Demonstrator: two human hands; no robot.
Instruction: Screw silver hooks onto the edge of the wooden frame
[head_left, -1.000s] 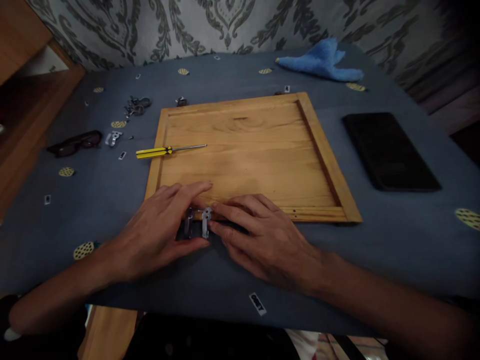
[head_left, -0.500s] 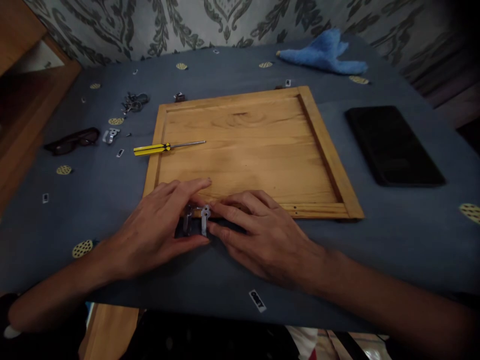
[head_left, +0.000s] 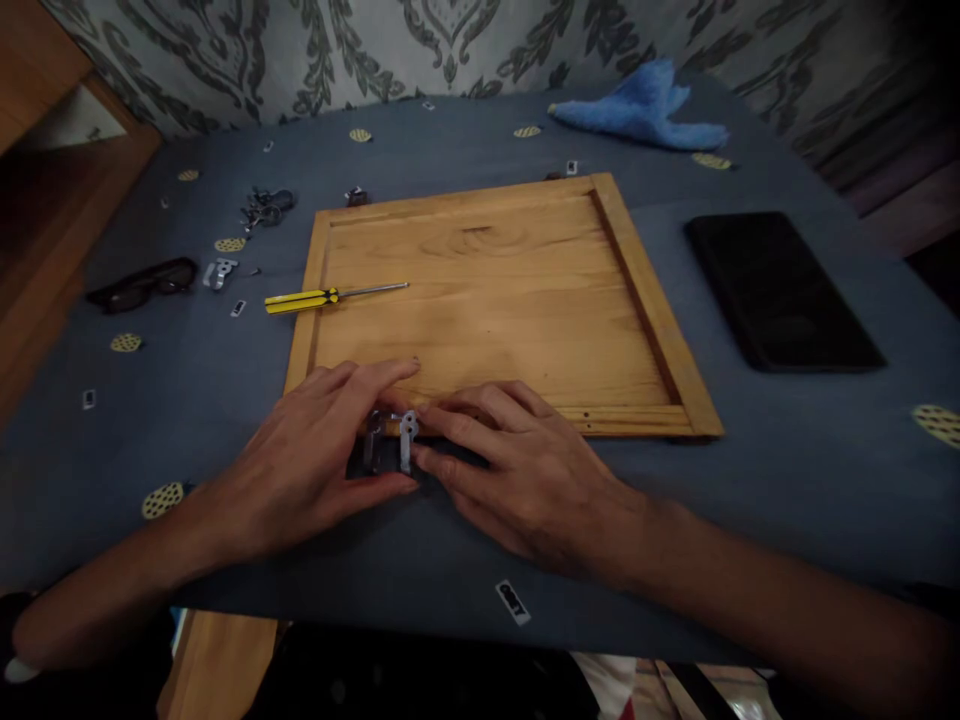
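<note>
A small metal hinge with a round-lobed, holed plate stands at the front edge of the framed wooden panel. My left hand curves around it, thumb in front and index finger stretched over the wood, with a darker part of the metal within its grasp. From the right, the fingertips of my right hand press together against the lighter plate and the panel's edge. Fingers partly hide where the metal meets the wood. A yellow-handled screwdriver lies across the panel's left rail, its shaft pointing right.
Left of the panel lie another metal hinge, a small screw, a heap of metal parts and dark sunglasses. A black tablet rests on the right. Behind is a blue cloth.
The whole view has shifted very slightly. Both hands keep nearly the same pose at the hinge.
</note>
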